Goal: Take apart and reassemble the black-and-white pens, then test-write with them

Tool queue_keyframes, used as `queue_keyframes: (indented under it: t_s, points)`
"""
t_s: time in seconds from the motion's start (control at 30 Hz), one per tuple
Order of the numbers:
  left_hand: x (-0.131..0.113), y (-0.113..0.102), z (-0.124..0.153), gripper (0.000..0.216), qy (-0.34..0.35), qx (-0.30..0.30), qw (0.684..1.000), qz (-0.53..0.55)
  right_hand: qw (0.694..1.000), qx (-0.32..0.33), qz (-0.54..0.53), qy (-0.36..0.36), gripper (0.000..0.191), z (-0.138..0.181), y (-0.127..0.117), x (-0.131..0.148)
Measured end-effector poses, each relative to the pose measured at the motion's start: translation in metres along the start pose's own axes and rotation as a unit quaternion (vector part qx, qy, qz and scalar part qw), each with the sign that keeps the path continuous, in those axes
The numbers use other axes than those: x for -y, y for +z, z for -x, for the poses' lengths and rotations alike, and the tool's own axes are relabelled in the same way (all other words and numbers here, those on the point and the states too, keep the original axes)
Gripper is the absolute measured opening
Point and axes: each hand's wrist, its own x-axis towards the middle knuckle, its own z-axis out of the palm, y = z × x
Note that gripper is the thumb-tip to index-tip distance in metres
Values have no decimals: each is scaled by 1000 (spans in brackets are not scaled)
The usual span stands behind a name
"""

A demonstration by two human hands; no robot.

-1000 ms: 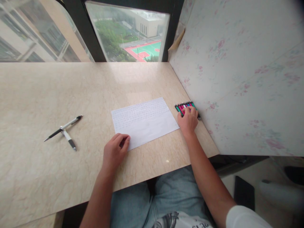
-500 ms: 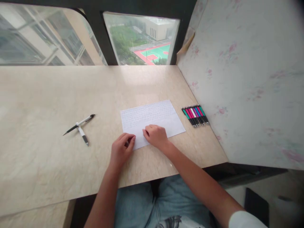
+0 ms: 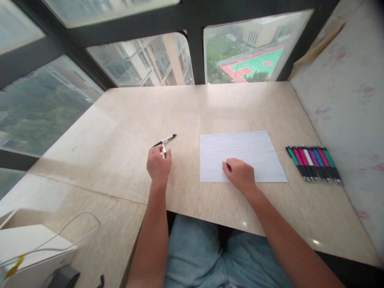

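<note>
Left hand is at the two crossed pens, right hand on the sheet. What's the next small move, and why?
Probably close the left hand on the nearer of the two crossed pens: its fingertips already touch them, though no grip shows yet. The right hand rests on the paper, pinning it.

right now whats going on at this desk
A person sits at a marble-look desk by the window. Their left hand is at two black-and-white pens that lie crossed, fingers at the nearer one; whether it is gripped yet is unclear. Their right hand rests on the near edge of a handwritten sheet of paper. A neat row of coloured pens lies to the right of the sheet, near the wall, untouched.
</note>
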Motion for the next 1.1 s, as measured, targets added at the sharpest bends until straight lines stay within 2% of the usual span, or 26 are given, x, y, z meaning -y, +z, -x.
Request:
queue_keyframes:
  t_s: [0.07,0.13,0.27,0.4,0.57,0.67,0.73,0.8,0.83,0.87,0.93,1.0,1.1]
  points:
    - [8,-1,-13,25,-22,23,999,-31,1000,-5,-8,1,31,0,0,0]
    - [13,1,-23,25,-32,18,998,-49,1000,-9,-14,1,31,-1,1,-1]
    - [25,6,-46,27,7,0,997,-71,1000,-11,-26,1,31,-1,1,-1]
    - [37,10,-61,24,27,100,992,-78,999,-12,-32,1,31,-1,1,-2]
    - [43,6,-54,17,32,133,988,-70,999,-16,-40,4,32,-1,1,-1]
    - [41,-2,-44,13,24,124,990,-57,999,-18,-48,10,32,-1,0,-2]
    - [34,-7,-37,11,3,103,995,5,997,-23,-69,13,34,-1,-1,-3]
    - [20,-9,-29,14,-36,105,984,138,992,-43,-119,12,36,-2,-3,-4]
    - [10,-8,-23,18,-64,117,963,233,986,-59,-156,11,36,-2,-5,-4]
    - [-2,-6,-16,22,-90,137,928,335,977,-77,-196,12,35,-2,-8,-5]
    - [-29,0,2,31,-123,200,833,501,956,-104,-275,12,31,-3,-13,-4]
    - [-57,9,21,34,-142,243,745,605,936,-102,-336,9,27,-4,-18,-1]
    - [-90,20,45,28,-172,280,657,679,915,-54,-400,1,28,-7,-22,3]
